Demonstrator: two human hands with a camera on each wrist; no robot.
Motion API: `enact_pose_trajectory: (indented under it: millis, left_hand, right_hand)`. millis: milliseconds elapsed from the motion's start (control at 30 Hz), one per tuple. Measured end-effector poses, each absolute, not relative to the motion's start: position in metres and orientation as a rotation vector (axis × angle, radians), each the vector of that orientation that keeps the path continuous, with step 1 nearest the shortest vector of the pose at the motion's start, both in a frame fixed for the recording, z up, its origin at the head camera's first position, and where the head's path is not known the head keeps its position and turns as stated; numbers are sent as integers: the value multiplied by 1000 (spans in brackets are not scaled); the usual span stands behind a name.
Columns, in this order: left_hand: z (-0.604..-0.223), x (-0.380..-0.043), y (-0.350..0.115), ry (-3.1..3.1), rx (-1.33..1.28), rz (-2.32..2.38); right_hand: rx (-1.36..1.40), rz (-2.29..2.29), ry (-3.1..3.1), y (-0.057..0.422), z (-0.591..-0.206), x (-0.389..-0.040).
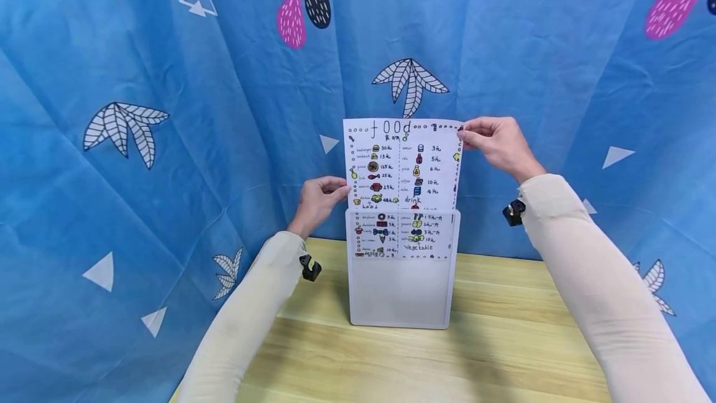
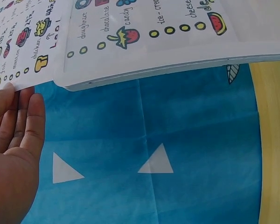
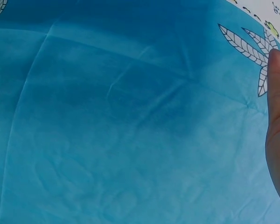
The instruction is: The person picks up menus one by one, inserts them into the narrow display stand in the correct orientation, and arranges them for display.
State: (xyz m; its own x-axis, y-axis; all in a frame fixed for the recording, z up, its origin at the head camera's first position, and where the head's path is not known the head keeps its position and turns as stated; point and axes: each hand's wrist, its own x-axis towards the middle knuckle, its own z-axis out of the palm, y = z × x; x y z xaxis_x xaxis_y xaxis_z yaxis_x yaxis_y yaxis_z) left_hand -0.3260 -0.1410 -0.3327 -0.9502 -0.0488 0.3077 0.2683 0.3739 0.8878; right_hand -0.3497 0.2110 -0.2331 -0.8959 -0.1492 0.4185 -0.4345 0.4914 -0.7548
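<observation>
Near the far edge of the wooden bench (image 1: 520,328), a pale holder (image 1: 400,294) stands upright. The hand-drawn food menu (image 1: 386,173) sits partly inside it, its upper part rising above the rim. The left hand's (image 1: 317,205) fingers pinch the menu's left edge; the right hand's (image 1: 501,145) grip its top right corner. Behind hangs a blue patterned curtain (image 1: 224,111).

I see a white "food" menu sheet (image 1: 400,170), upright, lower part inside a translucent sleeve (image 1: 399,294), not reaching its bottom; left hand (image 1: 319,203) pinches left edge, right hand (image 1: 500,145) upper right corner.
</observation>
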Motion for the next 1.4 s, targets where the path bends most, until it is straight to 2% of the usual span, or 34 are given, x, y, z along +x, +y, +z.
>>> enact_pose_trajectory:
  millis: [1400]
  left_hand:
    - [-336,-326,-142,-2336,-213,-1592]
  right_hand:
    - [460,1357,-2475,211,-253,-349]
